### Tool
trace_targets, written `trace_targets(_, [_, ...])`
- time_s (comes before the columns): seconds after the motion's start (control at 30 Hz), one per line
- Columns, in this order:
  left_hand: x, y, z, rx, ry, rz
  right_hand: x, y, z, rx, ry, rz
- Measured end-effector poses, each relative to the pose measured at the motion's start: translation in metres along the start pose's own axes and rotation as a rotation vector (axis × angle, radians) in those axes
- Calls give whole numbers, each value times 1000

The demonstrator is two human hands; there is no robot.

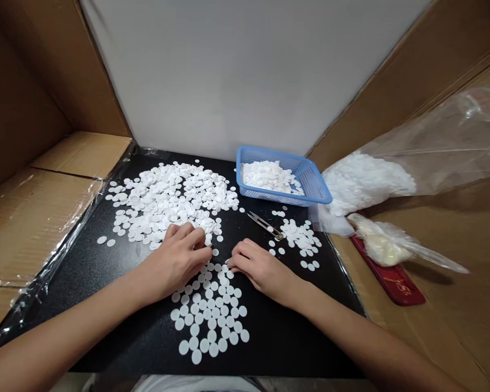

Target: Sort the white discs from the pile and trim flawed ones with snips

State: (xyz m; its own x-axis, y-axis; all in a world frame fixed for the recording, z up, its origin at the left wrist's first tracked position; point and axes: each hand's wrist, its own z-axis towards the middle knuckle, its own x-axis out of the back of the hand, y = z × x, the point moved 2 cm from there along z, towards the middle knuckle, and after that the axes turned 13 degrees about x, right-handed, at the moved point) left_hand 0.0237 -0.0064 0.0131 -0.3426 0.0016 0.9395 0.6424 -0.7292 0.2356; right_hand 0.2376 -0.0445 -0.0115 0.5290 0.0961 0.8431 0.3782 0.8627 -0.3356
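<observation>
My left hand (182, 255) is curled at the front edge of a big heap of small white round discs (163, 190). Its fingertips point down and are hidden, so what they hold does not show. My right hand (263, 270) is closed in a pinch, with a white disc (227, 262) showing at its fingertips. Between and below both hands, a single layer of white discs (210, 313) lies spread on the black table (286, 337).
A blue basket (310, 182) holds more discs at the back. Thread snips (265, 225) lie beside a smaller disc pile (300, 237). Rightward are a clear bag of white pieces (367, 179), a small bag (381, 242) and a red case (392, 277). Cardboard walls (441, 54) flank the table.
</observation>
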Motion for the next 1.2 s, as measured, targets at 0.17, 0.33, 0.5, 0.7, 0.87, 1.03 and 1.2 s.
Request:
trace_targets(0.17, [2, -3, -32, 43, -53, -76, 4, -8, -12, -59, 82, 143])
trace_targets(0.33, [3, -8, -28, 229, -109, -218, 5, -13, -10, -102, 165, 176])
trace_targets(0.5, [-3, -8, 4, 367, -129, -104, 0, -11, 2, -184, 212, 93])
trace_targets(0.7, [-10, -4, 21, 430, -182, -51, -6, -11, 7, -382, 184, 150])
trace_targets(0.87, [-13, -5, 18, 430, -195, -95, -1, -1, 16, -450, 107, 247])
trace_targets(1.03, [-9, -6, 15, 429, -199, -137, 0, 28, 34, -549, 159, 143])
trace_targets(1.2, [7, -2, -6, 350, -92, -154, -1, 38, 46, -635, 107, 200])
